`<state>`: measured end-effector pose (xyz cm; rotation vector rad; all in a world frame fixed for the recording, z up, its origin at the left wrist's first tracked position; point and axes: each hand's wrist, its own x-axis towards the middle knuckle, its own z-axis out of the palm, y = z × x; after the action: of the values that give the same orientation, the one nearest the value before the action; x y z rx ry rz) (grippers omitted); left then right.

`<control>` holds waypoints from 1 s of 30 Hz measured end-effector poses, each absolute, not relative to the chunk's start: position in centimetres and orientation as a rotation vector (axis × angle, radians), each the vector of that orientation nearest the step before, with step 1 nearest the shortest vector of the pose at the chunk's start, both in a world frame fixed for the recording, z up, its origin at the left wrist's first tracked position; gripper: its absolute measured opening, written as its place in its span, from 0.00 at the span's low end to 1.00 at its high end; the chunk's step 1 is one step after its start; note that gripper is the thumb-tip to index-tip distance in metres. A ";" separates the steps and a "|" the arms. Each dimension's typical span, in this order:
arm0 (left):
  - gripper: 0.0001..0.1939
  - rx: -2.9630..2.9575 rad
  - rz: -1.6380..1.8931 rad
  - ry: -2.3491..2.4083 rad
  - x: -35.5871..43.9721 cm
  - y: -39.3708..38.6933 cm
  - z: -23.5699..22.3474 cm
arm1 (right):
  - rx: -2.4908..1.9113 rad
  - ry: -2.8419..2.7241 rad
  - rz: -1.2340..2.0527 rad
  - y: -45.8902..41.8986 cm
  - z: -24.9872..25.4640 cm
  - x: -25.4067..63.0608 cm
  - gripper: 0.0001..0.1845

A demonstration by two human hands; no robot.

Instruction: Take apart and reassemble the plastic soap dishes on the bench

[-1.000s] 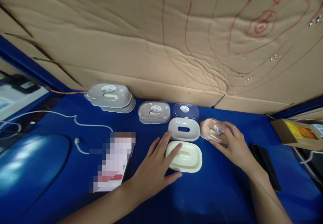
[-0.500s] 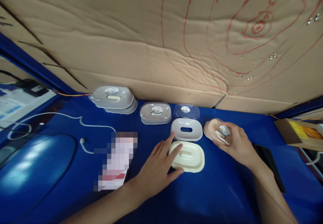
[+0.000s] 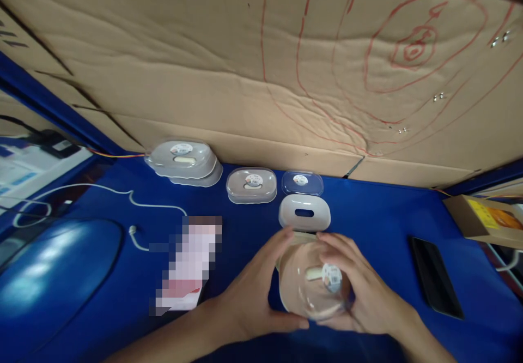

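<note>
A pink oval soap box (image 3: 294, 276) with a clear lid and a round label is raised in front of me, tilted. My right hand (image 3: 355, 281) grips its right side, thumb below and fingers over the lid. On the left, my left hand (image 3: 261, 281) curves round the box, with fingertips at the far edge and thumb at the near edge. Beneath and behind it, the cream dish is mostly covered. Just beyond my fingertips lies a light grey oval tray (image 3: 288, 216) with a slot in its middle.
A loose clear lid (image 3: 312, 187) lies behind the grey tray. Farther left are a lidded grey box (image 3: 235, 188) and a stack of similar boxes (image 3: 157, 161). A lit phone (image 3: 192, 259), a white cable (image 3: 157, 205), a dark phone (image 3: 435, 276) and a cardboard box (image 3: 466, 218) flank them.
My right hand has brought the pink soap box left and nearer, over the cream dish. My left hand has come off the dish to the box's left side.
</note>
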<state>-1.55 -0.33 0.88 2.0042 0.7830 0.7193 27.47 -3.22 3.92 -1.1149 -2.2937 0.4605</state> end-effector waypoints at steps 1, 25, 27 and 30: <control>0.65 1.959 0.696 0.756 -1.6 -0.5 1.0 | -1.085 -2.287 0.499 -3.4 3.8 27.3 0.53; 0.57 2.204 0.478 0.388 -1.4 -1.2 1.6 | -1.808 -2.009 -0.106 4.1 -1.7 35.3 0.24; 0.59 2.210 0.477 0.389 -1.4 -1.1 1.4 | -1.812 -1.954 -0.122 4.3 -2.2 35.1 0.25; 0.59 2.208 0.441 0.412 -1.4 -1.2 1.1 | -1.774 -1.901 -0.093 4.8 -2.7 34.8 0.27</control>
<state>-1.44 -1.15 1.10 2.2081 0.4118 0.4415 34.81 4.81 -2.75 -1.7739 -1.9013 -0.0926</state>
